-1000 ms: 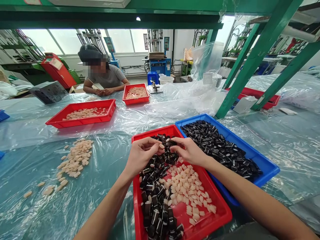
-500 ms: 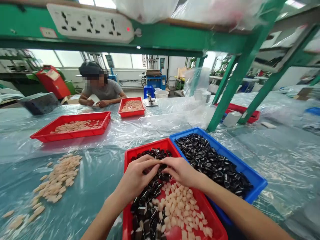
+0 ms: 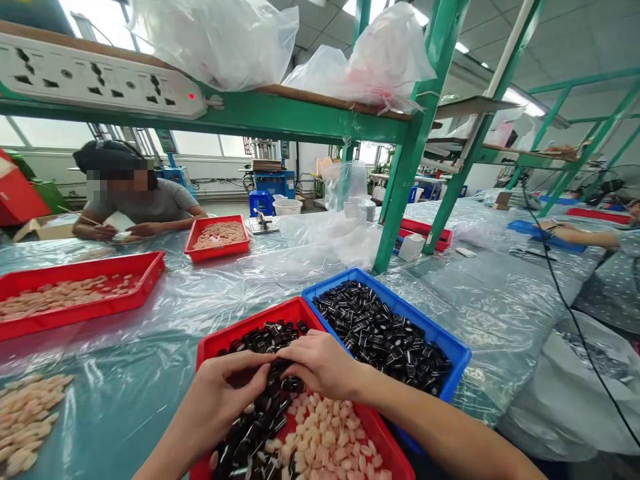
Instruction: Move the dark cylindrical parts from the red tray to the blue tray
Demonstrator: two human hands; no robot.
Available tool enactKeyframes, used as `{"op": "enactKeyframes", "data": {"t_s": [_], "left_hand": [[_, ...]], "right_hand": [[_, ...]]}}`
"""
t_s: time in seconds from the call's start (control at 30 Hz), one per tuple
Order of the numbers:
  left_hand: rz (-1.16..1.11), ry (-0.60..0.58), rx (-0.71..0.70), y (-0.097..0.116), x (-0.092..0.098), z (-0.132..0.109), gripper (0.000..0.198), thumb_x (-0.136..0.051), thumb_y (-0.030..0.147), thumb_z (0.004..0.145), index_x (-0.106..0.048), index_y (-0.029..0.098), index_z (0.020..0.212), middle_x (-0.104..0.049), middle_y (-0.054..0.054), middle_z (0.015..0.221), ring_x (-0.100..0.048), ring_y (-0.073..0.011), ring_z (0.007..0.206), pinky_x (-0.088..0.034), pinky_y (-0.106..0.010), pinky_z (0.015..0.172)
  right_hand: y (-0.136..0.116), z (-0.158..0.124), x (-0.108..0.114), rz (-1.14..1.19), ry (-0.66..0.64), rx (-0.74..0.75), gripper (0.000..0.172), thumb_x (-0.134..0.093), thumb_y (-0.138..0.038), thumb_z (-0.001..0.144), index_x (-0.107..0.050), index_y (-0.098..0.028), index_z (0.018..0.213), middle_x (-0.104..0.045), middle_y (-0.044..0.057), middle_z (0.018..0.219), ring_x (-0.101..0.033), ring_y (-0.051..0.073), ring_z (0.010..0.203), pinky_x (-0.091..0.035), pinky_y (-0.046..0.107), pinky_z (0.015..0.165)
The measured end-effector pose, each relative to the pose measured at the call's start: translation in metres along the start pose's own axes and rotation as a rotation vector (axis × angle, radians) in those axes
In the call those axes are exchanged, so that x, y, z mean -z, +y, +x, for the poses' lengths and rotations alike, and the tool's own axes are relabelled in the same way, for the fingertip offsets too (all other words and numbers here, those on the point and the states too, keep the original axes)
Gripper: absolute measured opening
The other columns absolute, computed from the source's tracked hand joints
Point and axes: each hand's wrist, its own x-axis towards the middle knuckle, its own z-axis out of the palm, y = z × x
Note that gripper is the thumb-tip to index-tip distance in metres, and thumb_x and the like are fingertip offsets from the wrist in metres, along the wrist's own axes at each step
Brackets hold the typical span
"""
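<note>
Over a red tray [image 3: 395,453] my left hand [image 3: 225,387] and my right hand [image 3: 320,363] meet at the fingertips, thumbs bent underneath. Both are closed in a pinch; whatever is between the fingers is too small or hidden to make out. Glossy black pieces [image 3: 250,427] fill the tray's left side and far end. Small pale cream pieces [image 3: 330,433] are heaped at its near right, below my right hand. Against the tray's right side stands a blue tray [image 3: 463,360] full of similar black pieces [image 3: 380,327].
Pale flat pieces [image 3: 30,413] lie loose on the plastic-covered table at left. Two more red trays hold pale pieces, one at left [image 3: 150,267] and one farther back [image 3: 243,247]. A green post [image 3: 395,213] rises behind the blue tray. Co-workers sit across [image 3: 145,200] and at far right [image 3: 620,260].
The view has swung to the right, so the trays and hands appear farther left and a co-worker at right has come into sight. My hands stay together over the red tray.
</note>
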Motion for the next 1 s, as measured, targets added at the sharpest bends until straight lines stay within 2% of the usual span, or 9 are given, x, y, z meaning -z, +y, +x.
{"op": "enactKeyframes", "data": {"t_s": [0.2, 0.5, 0.6, 0.77, 0.87, 1.0], "left_hand": [[-0.04, -0.025, 0.002, 0.002, 0.0, -0.001, 0.027, -0.064, 0.034, 0.08, -0.08, 0.02, 0.095, -0.076, -0.006, 0.077, -0.066, -0.0177, 0.067, -0.052, -0.021, 0.057], [-0.034, -0.127, 0.012, -0.001, 0.002, -0.002, 0.03, -0.058, 0.03, 0.083, -0.079, 0.016, 0.099, -0.075, -0.006, 0.075, -0.061, -0.0154, 0.062, -0.047, -0.022, 0.054], [0.028, -0.069, -0.018, 0.001, -0.003, -0.003, 0.028, -0.057, 0.026, 0.081, -0.08, 0.015, 0.094, -0.073, -0.004, 0.071, -0.06, -0.0142, 0.062, -0.045, -0.02, 0.054], [0.004, 0.123, -0.016, 0.009, -0.009, -0.006, 0.024, -0.061, 0.026, 0.078, -0.08, 0.015, 0.088, -0.072, -0.003, 0.066, -0.061, -0.0132, 0.057, -0.046, -0.019, 0.052], [-0.117, 0.186, 0.005, 0.016, -0.009, -0.011, 0.025, -0.065, 0.034, 0.079, -0.079, 0.015, 0.087, -0.076, -0.006, 0.072, -0.068, -0.0171, 0.062, -0.052, -0.022, 0.056], [-0.241, 0.173, 0.021, 0.024, -0.023, -0.022, 0.03, -0.064, 0.042, 0.082, -0.078, 0.015, 0.087, -0.077, -0.007, 0.072, -0.072, -0.021, 0.065, -0.059, -0.027, 0.063]], "right_hand": [[0.003, -0.004, 0.0, 0.02, 0.071, 0.057, 0.019, -0.055, -0.024, 0.096, -0.06, -0.016, 0.112, -0.074, 0.007, 0.096, -0.068, 0.018, 0.085, -0.044, 0.031, 0.073], [0.004, -0.005, 0.001, 0.081, 0.026, 0.085, 0.018, -0.052, -0.027, 0.098, -0.061, -0.016, 0.11, -0.074, 0.008, 0.092, -0.067, 0.019, 0.08, -0.047, 0.031, 0.072], [0.005, -0.005, 0.0, 0.049, 0.031, 0.101, 0.019, -0.052, -0.027, 0.098, -0.061, -0.016, 0.11, -0.073, 0.008, 0.091, -0.067, 0.019, 0.078, -0.047, 0.031, 0.071], [0.003, 0.0, 0.006, 0.002, 0.121, 0.151, 0.02, -0.051, -0.025, 0.098, -0.061, -0.015, 0.111, -0.074, 0.008, 0.091, -0.069, 0.019, 0.077, -0.047, 0.03, 0.069], [-0.005, 0.001, 0.018, -0.005, 0.169, 0.144, 0.02, -0.053, -0.024, 0.096, -0.062, -0.014, 0.111, -0.074, 0.008, 0.09, -0.069, 0.019, 0.079, -0.048, 0.03, 0.07], [-0.018, -0.021, 0.046, 0.056, 0.113, 0.099, 0.02, -0.054, -0.022, 0.095, -0.063, -0.017, 0.113, -0.075, 0.006, 0.098, -0.07, 0.017, 0.087, -0.051, 0.025, 0.076]]}}
